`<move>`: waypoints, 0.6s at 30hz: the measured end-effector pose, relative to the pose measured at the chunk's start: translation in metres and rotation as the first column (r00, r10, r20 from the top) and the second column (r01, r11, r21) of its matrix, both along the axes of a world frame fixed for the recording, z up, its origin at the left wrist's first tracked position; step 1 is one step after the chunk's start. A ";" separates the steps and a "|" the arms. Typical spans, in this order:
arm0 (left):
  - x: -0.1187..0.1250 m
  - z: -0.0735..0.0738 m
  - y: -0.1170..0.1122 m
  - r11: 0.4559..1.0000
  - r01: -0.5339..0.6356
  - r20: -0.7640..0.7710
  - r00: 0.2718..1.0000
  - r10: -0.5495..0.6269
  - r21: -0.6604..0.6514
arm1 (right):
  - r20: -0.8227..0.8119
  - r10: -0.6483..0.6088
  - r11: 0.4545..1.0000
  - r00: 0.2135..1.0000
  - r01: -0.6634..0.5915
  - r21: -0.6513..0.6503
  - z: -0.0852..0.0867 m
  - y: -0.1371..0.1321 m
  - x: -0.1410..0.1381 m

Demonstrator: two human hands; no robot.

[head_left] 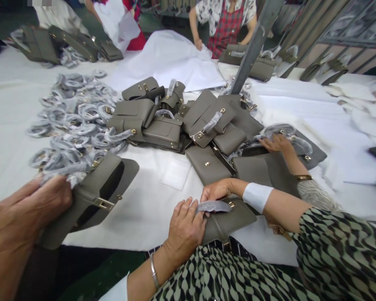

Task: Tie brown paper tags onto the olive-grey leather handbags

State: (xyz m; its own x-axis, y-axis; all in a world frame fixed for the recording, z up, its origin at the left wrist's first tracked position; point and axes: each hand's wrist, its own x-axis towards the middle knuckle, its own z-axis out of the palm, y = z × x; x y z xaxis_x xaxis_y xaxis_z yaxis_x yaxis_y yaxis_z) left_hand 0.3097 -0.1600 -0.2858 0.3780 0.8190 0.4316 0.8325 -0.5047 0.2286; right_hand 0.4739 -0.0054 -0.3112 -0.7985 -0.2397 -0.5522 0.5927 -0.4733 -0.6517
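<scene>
Left hand (28, 209), bottom left of frame, grip closed round one end of an olive-grey leather flap handbag (94, 196). The bag is lifted at the worktop's near edge, flap hanging open, gold clasp (105, 203) showing. Interior's dark, can't tell if anything's in it. Right hand isn't in shot.

Centre bottom, a co-worker in a green-and-black patterned top has both hands on a second olive-grey handbag (228, 219). One hand w/ a silver bangle (184, 230) presses its end. The other hand w/ a white wristband (219, 190) is at a plastic-wrapped strap piece (213, 206) lying on top of that bag.

Right of centre, a third hand w/ a gold bracelet (275, 144) rests on bags at the pile's edge.

Mid frame: a heap of matching grey handbags (203, 117), flaps shut, some w/ wrapped handles. To the left of it is a spread of coiled straps in clear plastic (72, 113). A white foam square (176, 173) lies between the heap and the near edge.

White-covered worktop (12, 104) runs across the whole frame. A grey metal post (253, 46) rises at upper right. Top centre, a person in a red checked apron (227, 25) handles a big white sheet (172, 58). More grey bags (59, 44) sit upper left.
</scene>
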 end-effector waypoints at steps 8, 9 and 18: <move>0.007 -0.015 0.000 0.989 -0.034 0.000 0.999 0.034 -0.144 | 0.012 0.131 0.991 0.991 -0.131 -0.032 0.000 0.007 -0.002; 0.008 -0.017 0.000 0.988 -0.036 0.017 0.999 0.039 -0.151 | 0.018 0.142 0.990 0.990 -0.141 -0.025 0.000 0.008 -0.003; 0.002 -0.051 0.006 0.842 -0.021 0.380 0.886 0.265 -0.539 | 0.263 0.113 0.944 0.958 -0.186 0.273 -0.024 0.007 0.001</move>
